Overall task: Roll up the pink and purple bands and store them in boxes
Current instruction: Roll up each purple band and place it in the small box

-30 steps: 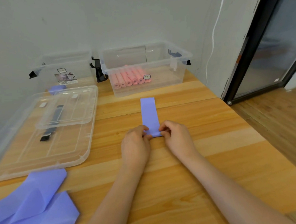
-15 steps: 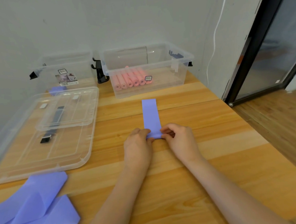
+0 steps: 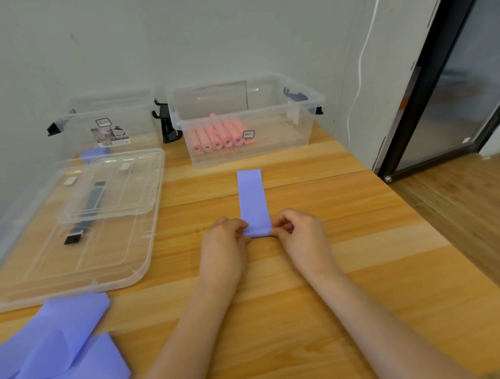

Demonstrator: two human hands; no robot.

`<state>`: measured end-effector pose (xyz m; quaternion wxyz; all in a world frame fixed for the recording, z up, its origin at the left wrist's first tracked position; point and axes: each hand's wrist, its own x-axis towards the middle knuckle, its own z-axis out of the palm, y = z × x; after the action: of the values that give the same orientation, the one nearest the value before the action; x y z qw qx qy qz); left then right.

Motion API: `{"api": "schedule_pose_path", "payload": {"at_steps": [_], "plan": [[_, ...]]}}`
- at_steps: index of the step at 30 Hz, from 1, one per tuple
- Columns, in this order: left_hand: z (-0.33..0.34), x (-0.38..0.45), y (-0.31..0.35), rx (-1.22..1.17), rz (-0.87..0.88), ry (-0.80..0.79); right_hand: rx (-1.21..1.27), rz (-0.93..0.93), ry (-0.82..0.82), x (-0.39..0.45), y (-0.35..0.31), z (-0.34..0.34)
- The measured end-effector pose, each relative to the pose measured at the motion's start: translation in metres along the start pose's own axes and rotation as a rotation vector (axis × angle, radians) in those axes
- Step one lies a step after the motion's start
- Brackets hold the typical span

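Wooden table (image 3: 367, 270), your workspace, catalogued near to far. Nearest, at your left: loose purple bands (image 3: 56, 356), lying crumpled at the table's edge. Centre: both forearms reach forward; your left hand (image 3: 223, 244) and right hand (image 3: 302, 236) sit knuckles-up, fingers curled, each pinching one side of the near, rolled end of the purple band (image 3: 252, 201), which lies flat and straight, stretching away from you. Left of it: two clear lids (image 3: 76, 225), stacked. Farther back: clear box (image 3: 246, 118) holding a row of rolled pink bands (image 3: 218, 136); beside it to the left, second clear box (image 3: 105, 125) with a purple piece inside, against the grey wall.
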<state>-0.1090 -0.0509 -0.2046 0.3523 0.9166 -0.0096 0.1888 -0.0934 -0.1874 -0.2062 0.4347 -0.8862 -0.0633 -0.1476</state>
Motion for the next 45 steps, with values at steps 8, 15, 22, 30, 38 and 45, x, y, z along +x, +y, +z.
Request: {"api": "schedule_pose_path", "payload": {"at_steps": [8,15,22,30,38,45], "plan": [[0.0025,-0.0006,0.0018,-0.018,-0.031,0.024,0.011,-0.031,-0.057,-0.0008,0.002,-0.0005],[0.0016,0.0007,0.0025,-0.071,-0.098,0.018,0.015,0.001,-0.065,0.0004,0.0011,0.0002],[0.0029,0.001,0.0028,-0.01,-0.041,0.018,-0.056,-0.031,-0.065,0.0038,0.0006,0.0031],[0.0066,0.0022,-0.0014,0.021,0.008,-0.027,-0.034,-0.047,-0.1,0.0044,0.0037,0.0043],[0.0025,0.0015,0.0034,-0.01,-0.058,0.051,-0.062,-0.017,-0.034,0.0076,0.0002,0.0042],[0.0058,0.0039,-0.0025,-0.016,-0.043,0.046,-0.111,-0.088,-0.067,0.0085,0.0018,0.0064]]}}
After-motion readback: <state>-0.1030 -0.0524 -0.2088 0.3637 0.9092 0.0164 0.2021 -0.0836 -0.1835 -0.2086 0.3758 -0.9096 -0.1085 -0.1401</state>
